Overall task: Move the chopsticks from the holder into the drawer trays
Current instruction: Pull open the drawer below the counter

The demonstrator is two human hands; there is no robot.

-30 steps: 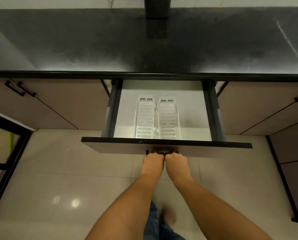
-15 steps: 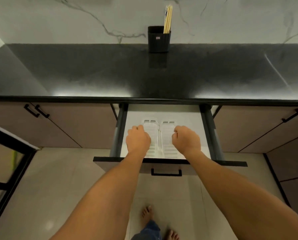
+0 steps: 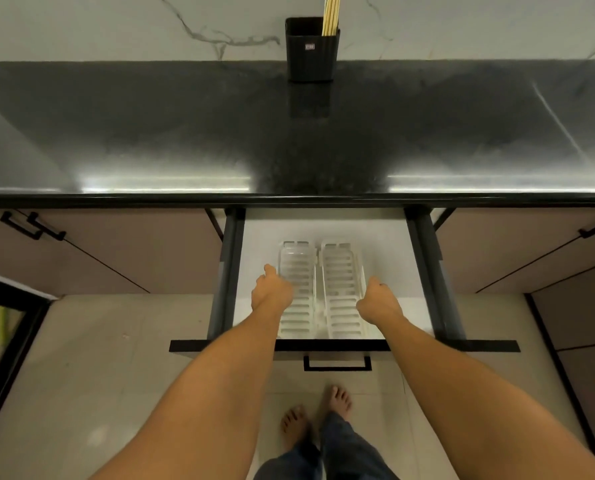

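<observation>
Several wooden chopsticks (image 3: 331,13) stand upright in a black holder (image 3: 310,53) at the back of the counter, against the marble wall. Below the counter the drawer (image 3: 424,271) is pulled open. Two white slotted trays lie side by side inside it, with nothing in them. My left hand (image 3: 271,292) grips the outer edge of the left tray (image 3: 297,265), thumb pointing forward. My right hand (image 3: 379,301) grips the outer edge of the right tray (image 3: 339,271). The fingers of both hands are hidden behind the knuckles.
A glossy black countertop (image 3: 150,133) spans the view. Brown cabinet doors with black handles (image 3: 32,228) flank the drawer. The drawer front carries a black handle (image 3: 337,363). My bare feet (image 3: 337,400) stand on the tiled floor, and a black frame (image 3: 8,341) is at the left.
Both hands let go of the drawer handle and went into the open drawer. They moved from above the trays to the trays' outer edges. The view tilted up, showing the holder.
</observation>
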